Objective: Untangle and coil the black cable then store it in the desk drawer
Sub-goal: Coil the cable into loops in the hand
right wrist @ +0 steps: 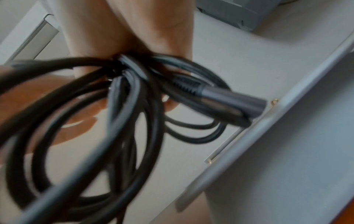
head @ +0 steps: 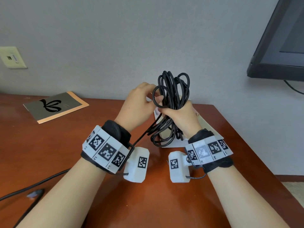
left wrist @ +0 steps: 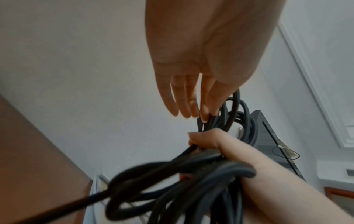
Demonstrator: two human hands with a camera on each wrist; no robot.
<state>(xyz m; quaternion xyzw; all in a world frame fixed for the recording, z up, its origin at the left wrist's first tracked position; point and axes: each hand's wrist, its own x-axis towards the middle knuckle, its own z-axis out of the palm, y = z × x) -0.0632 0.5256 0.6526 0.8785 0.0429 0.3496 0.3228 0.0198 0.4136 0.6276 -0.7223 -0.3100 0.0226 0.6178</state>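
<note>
The black cable (head: pixel 172 89) is gathered into a bundle of several loops, held upright above the brown desk (head: pixel 65 145). My right hand (head: pixel 172 111) grips the bundle round its middle, with loops sticking out above and below the fist. My left hand (head: pixel 156 96) pinches one loop at the bundle's upper left between thumb and fingertips (left wrist: pixel 205 116). One loose strand (head: pixel 141 137) runs down toward my left wrist. In the right wrist view a cable plug (right wrist: pixel 229 98) hangs from the bundle (right wrist: pixel 122 106). No drawer is in view.
A white box (head: pixel 174 144) stands on the desk just behind the hands. A grey and tan folder (head: pixel 56 106) lies at the back left. Another dark cord (head: pixel 32 183) trails over the desk's near left. A monitor (head: pixel 283 46) hangs at the upper right.
</note>
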